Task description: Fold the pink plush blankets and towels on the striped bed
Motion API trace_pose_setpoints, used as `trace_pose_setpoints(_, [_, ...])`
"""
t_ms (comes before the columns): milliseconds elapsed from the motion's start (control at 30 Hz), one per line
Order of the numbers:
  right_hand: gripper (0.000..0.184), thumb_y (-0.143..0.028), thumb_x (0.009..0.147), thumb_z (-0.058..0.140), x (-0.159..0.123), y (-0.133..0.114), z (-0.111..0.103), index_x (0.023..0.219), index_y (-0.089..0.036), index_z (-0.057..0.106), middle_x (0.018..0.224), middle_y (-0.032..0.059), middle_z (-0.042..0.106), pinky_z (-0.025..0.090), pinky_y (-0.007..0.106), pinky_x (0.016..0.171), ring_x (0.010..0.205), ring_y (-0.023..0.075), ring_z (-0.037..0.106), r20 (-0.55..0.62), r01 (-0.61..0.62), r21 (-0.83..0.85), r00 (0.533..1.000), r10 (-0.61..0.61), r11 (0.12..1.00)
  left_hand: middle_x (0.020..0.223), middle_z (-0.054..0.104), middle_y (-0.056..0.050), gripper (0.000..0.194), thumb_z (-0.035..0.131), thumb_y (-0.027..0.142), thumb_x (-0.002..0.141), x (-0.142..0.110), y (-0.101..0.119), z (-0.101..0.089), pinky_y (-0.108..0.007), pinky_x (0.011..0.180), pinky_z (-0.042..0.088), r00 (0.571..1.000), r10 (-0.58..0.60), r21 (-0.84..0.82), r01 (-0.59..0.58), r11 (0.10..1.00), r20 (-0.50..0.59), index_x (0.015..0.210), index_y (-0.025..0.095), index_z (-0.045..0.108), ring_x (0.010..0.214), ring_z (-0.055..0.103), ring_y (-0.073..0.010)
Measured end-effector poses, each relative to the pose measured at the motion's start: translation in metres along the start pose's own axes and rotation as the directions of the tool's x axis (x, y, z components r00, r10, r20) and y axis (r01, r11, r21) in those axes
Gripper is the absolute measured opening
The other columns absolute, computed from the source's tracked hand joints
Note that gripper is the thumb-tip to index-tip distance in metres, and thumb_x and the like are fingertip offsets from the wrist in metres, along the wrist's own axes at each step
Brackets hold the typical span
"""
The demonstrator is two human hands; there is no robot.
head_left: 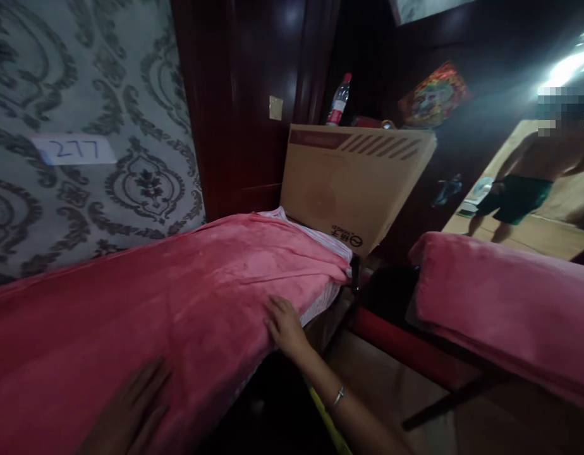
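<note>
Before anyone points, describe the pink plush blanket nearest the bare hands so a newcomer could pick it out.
Find the grey wall with dark ornate patterns. Below it spreads the pink plush blanket, bare left hand and right hand at its near side. Unlike the pink plush cloth at right, it runs along this wall, striped fabric peeking out.

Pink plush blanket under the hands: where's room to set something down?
Free: the blanket between the left hand and grey patterned wallpaper, and beyond the right hand toward the brown cardboard box. Crowded: the box's top, with a red-capped plastic bottle and other items.
</note>
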State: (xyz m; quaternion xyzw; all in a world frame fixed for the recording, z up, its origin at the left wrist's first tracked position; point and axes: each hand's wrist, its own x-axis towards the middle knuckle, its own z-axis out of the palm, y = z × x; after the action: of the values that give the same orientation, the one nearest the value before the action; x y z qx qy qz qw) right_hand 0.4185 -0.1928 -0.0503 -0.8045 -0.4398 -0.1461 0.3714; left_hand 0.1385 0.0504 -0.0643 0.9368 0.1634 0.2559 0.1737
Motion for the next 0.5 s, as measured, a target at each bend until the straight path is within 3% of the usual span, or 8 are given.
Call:
trace_pose_setpoints(200, [0.04,-0.02,0.099,0.043,-0.021,0.01,0.031,0.134,-0.019,0.061,0.142,0.0116,0.057,0.037,0.052,0.115,0.133,0.0267,0.048,-0.098,0.044,-0.126,0.994,-0.057,0.991,0.123,0.072,-0.005,0.046,0.047,0.044,0.086,-0.009,0.0,0.001,-0.049,0.111,0.045,1.0,-0.007,0.001,0.007,1.0,-0.011,0.125,0.033,0.067,0.127,0.059,-0.03])
trace_pose_setpoints(333, [0.041,-0.022,0.101,0.039,-0.026,0.013,0.034,0.136,-0.02,0.06,0.142,0.0102,0.057,0.036,0.05,0.116,0.134,0.0242,0.047,-0.146,0.052,-0.116,0.987,-0.069,0.992,0.122,0.073,-0.004,0.041,0.048,0.043,0.086,-0.008,0.003,0.002,-0.048,0.109,0.047,0.999,-0.035,0.008,0.035,0.999,-0.026,0.119,0.032,0.07,0.124,0.062,-0.0287])
trace_pose_setpoints(500, [0.04,-0.026,0.102,0.04,-0.026,0.017,0.033,0.135,-0.02,0.061,0.141,0.0109,0.059,0.036,0.051,0.115,0.134,0.0247,0.048,-0.152,0.089,-0.076,0.983,-0.099,0.993,0.12,0.075,-0.003,0.04,0.046,0.042,0.089,-0.005,0.009,-0.002,-0.042,0.106,0.051,0.999,0.027,0.062,-0.025,0.998,-0.025,0.115,0.03,0.073,0.116,0.068,-0.0247])
